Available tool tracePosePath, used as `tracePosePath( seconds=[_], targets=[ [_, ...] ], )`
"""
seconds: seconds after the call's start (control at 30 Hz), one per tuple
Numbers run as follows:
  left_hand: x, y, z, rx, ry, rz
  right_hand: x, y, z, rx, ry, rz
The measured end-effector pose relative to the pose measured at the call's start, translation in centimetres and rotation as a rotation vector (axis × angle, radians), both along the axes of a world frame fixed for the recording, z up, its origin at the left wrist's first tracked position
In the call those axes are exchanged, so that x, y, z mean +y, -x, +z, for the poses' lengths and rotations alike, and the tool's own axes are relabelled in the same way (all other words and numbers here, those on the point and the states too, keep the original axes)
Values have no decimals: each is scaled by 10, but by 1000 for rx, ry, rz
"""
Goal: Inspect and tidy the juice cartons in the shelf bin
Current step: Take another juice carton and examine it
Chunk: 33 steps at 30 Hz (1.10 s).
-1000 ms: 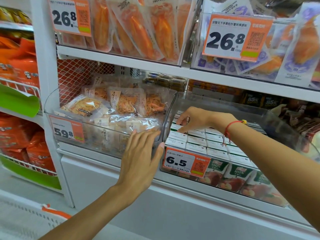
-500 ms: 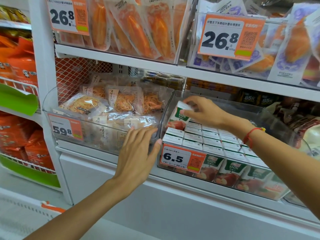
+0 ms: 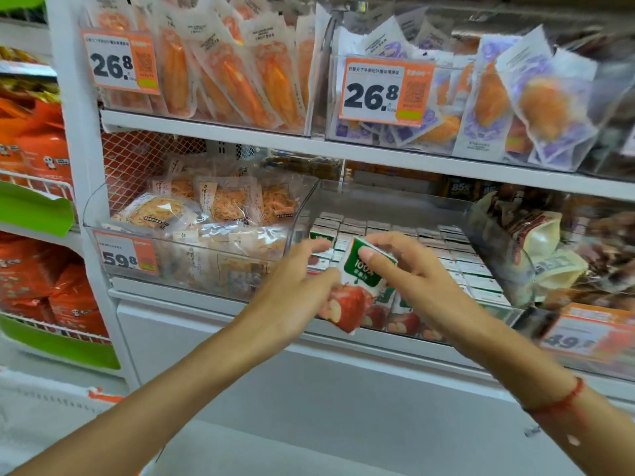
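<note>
carton is out in front of the bin, my right hand pinching its top and my left hand clasping its base, tilted so i can check its faces.

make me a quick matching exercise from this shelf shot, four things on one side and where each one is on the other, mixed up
Things:
1. juice carton
2. 59.8 price tag
3. purple-and-white packets
4. rows of cartons

Places:
A. upper shelf, right
B. held between the left hand and right hand, in front of the bin
C. inside the clear juice bin
D. front of the bin to the left of the juice bin

Pairs: 1-B, 2-D, 3-A, 4-C
</note>
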State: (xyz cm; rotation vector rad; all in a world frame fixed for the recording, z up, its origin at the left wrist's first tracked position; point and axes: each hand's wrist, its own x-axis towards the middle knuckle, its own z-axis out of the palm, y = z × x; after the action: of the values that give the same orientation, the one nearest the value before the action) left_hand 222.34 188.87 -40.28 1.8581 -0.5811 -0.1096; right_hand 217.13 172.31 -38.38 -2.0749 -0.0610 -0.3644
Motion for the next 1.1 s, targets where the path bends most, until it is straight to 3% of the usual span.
tracePosePath(
  seconds=[0.17,0.33,0.43,0.57,0.7,1.1],
  targets=[
    [3,18,-9,100,-57,-228,5,19,-19,104,-290,22],
    [9,16,-26,199,-41,-209,3,22,-37,200,-405,-13],
    [10,13,-29,271,82,-130,2,20,-38,259,-492,15],
    [11,12,-35,302,194,-51,-2,20,-40,276,-356,64],
    [11,16,-40,385,205,-107,-5,17,-47,260,-254,31],
    [7,9,-48,403,307,-21,-6,14,-58,380,-177,181]
  ],
)
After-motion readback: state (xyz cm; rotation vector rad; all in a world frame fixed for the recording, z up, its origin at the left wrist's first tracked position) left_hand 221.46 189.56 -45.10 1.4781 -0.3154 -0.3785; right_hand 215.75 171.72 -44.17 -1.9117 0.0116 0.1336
